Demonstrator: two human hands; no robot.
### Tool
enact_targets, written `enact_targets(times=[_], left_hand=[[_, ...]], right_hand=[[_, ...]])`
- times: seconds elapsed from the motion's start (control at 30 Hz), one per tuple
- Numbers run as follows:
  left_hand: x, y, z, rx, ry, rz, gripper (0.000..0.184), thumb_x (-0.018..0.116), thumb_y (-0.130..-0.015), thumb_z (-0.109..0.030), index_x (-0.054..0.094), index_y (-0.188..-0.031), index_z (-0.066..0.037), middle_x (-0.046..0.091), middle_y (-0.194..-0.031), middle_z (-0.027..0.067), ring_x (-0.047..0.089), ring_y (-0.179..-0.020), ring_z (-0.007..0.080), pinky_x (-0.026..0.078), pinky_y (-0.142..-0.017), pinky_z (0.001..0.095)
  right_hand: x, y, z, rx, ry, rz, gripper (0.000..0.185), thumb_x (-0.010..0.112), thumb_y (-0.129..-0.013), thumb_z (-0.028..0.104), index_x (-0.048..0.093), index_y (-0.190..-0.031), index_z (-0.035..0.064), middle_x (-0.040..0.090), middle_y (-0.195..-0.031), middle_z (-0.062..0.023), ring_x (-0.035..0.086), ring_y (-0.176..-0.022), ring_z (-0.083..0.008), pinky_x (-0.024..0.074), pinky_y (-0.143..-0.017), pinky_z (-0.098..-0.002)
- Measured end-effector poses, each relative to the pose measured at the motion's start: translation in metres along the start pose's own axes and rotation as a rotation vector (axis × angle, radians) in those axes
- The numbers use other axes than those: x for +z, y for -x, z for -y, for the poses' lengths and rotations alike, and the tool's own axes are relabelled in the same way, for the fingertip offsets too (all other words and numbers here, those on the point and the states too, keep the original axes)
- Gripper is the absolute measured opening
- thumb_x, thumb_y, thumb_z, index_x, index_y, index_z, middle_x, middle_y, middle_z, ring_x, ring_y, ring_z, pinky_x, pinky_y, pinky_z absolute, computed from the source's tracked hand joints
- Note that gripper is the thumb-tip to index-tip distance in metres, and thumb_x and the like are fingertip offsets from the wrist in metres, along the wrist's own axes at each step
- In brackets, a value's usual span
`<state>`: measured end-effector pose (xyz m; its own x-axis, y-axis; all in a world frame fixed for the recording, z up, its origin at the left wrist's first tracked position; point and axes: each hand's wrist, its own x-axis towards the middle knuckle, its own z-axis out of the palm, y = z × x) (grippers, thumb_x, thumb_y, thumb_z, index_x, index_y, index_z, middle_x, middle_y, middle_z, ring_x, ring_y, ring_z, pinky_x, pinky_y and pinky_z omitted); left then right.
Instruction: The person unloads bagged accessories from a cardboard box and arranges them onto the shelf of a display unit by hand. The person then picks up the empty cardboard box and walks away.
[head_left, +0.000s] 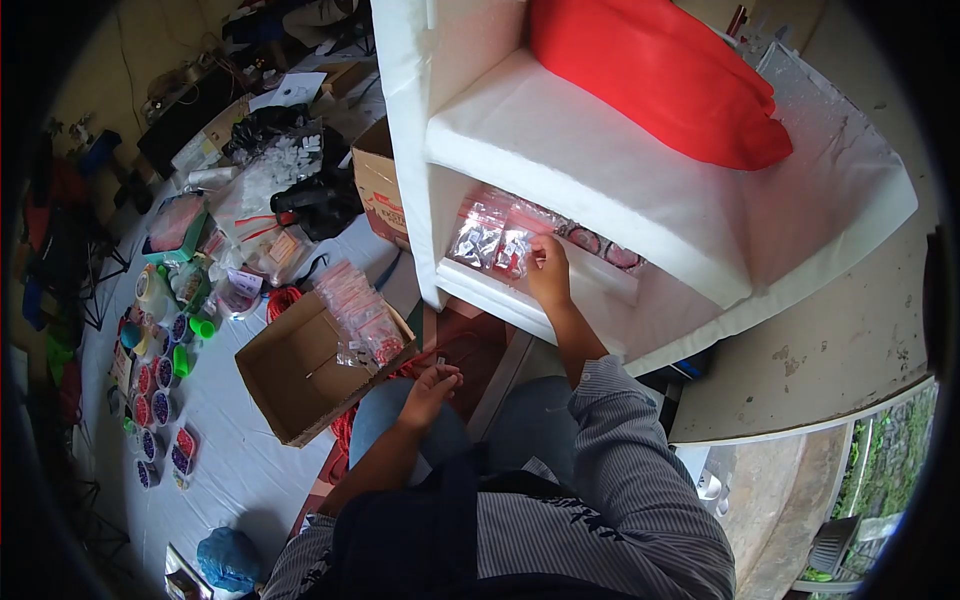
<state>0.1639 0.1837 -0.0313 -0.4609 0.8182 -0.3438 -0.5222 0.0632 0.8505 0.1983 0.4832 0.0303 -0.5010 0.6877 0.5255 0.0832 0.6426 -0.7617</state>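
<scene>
My right hand (549, 268) reaches into the lower compartment of a white shelf unit (590, 125), its bent fingers at small clear plastic bags (494, 240) lying there. Whether it grips a bag cannot be made out. Further right in the same compartment lie dark round packets (600, 245). My left hand (433, 392) is above my lap with its fingers pinched together around something too small to name. Just left of it stands an open cardboard box (290, 375), with a stack of clear bags with red contents (362, 315) at its right side.
Red fabric (655, 75) lies on the upper shelf. On the white-covered surface (245, 440) to the left are several small tubs of beads (163, 407), green lids (202, 327) and a blue plastic bag (228, 558). Behind the box stands another carton (380, 190).
</scene>
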Motion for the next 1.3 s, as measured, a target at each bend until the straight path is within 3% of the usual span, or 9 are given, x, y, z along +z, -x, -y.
enact_targets(times=[0.13,0.2,0.27,0.33,0.63,0.97,1.1,1.23,1.3], left_hand=[[-0.001,0.001,0.0,0.008,0.005,0.006,0.018,0.055,-0.089,-0.014,0.055,-0.107,-0.009,0.062,-0.098,0.0016,0.057,-0.093,0.0103,0.042,-0.076,0.0233],[-0.001,-0.001,-0.001,0.015,0.005,0.006,0.018,0.055,-0.089,-0.014,0.055,-0.107,-0.009,0.062,-0.098,0.0015,0.057,-0.093,0.0103,0.042,-0.076,0.0233],[-0.001,0.0,-0.002,-0.003,0.013,0.012,0.018,0.055,-0.09,-0.015,0.055,-0.107,-0.01,0.061,-0.099,0.0014,0.057,-0.093,0.0102,0.042,-0.077,0.0235],[-0.001,0.0,0.0,-0.017,0.01,0.005,0.019,0.054,-0.09,-0.014,0.054,-0.108,-0.008,0.061,-0.101,0.0032,0.057,-0.094,0.012,0.043,-0.078,0.0251],[0.002,0.001,-0.005,-0.021,-0.011,-0.007,0.019,0.051,-0.091,-0.014,0.053,-0.109,-0.006,0.059,-0.102,0.0055,0.056,-0.096,0.0136,0.044,-0.078,0.0263],[0.004,0.003,-0.008,-0.031,-0.042,-0.025,0.02,0.052,-0.091,-0.015,0.053,-0.109,-0.009,0.06,-0.101,0.0032,0.056,-0.095,0.0126,0.043,-0.081,0.0275],[-0.01,0.004,-0.011,0.002,0.075,-0.081,0.016,0.052,-0.091,-0.014,0.054,-0.107,-0.009,0.06,-0.101,0.0032,0.056,-0.097,0.0125,0.043,-0.081,0.0275],[-0.048,0.008,-0.047,0.198,0.237,-0.116,0.007,0.052,-0.09,-0.01,0.055,-0.096,-0.008,0.057,-0.089,0.0002,0.053,-0.085,0.009,0.043,-0.073,0.0235],[-0.108,-0.007,-0.047,0.556,-0.045,-0.338,0.005,0.051,-0.09,-0.009,0.054,-0.093,-0.007,0.058,-0.095,0.0042,0.054,-0.084,0.013,0.045,-0.074,0.0284]], right_hand=[[-0.007,0.011,0.015,-0.05,0.102,0.006,0.019,0.06,-0.075,-0.002,0.055,-0.093,0.0024,0.057,-0.089,-0.0125,0.058,-0.079,-0.0254,0.0478,-0.067,-0.0322],[-0.008,0.018,0.024,-0.095,0.042,0.163,0.008,0.058,-0.08,0.004,0.057,-0.088,0.0008,0.058,-0.085,-0.0146,0.058,-0.078,-0.0287,0.0471,-0.068,-0.0339],[-0.003,0.019,0.03,-0.077,0.045,0.309,0.009,0.056,-0.083,0.008,0.057,-0.085,-0.0001,0.059,-0.083,-0.0157,0.058,-0.078,-0.0303,0.0469,-0.069,-0.0349],[0.005,0.018,0.025,-0.047,0.079,0.477,0.027,0.052,-0.089,0.024,0.059,-0.081,-0.0013,0.06,-0.08,-0.0189,0.058,-0.079,-0.0346,0.046,-0.072,-0.0389],[0.009,0.003,0.018,-0.315,0.48,0.407,0.033,0.049,-0.09,0.029,0.06,-0.075,0.0026,0.062,-0.079,-0.0133,0.057,-0.082,-0.0331,0.0452,-0.073,-0.0422],[-0.004,0.002,0.026,-0.346,0.341,0.42,0.026,0.056,-0.086,0.022,0.056,-0.069,0.0015,0.058,-0.069,-0.0142,0.056,-0.069,-0.0332,0.0431,-0.063,-0.0436],[-0.016,0.024,0.066,-0.481,0.306,0.243,0.014,0.058,-0.083,0.015,0.057,-0.074,0.0043,0.055,-0.072,-0.012,0.052,-0.071,-0.0318,0.0385,-0.065,-0.0442],[-0.038,0.086,0.081,-0.629,0.233,0.449,0.007,0.063,-0.078,0.009,0.058,-0.076,0.0055,0.055,-0.074,-0.0101,0.051,-0.07,-0.0295,0.0395,-0.065,-0.0398],[-0.06,0.117,0.066,-0.578,0.222,0.669,0.008,0.065,-0.077,0.01,0.059,-0.075,0.0054,0.056,-0.075,-0.01,0.052,-0.071,-0.0295,0.0416,-0.066,-0.0398]])
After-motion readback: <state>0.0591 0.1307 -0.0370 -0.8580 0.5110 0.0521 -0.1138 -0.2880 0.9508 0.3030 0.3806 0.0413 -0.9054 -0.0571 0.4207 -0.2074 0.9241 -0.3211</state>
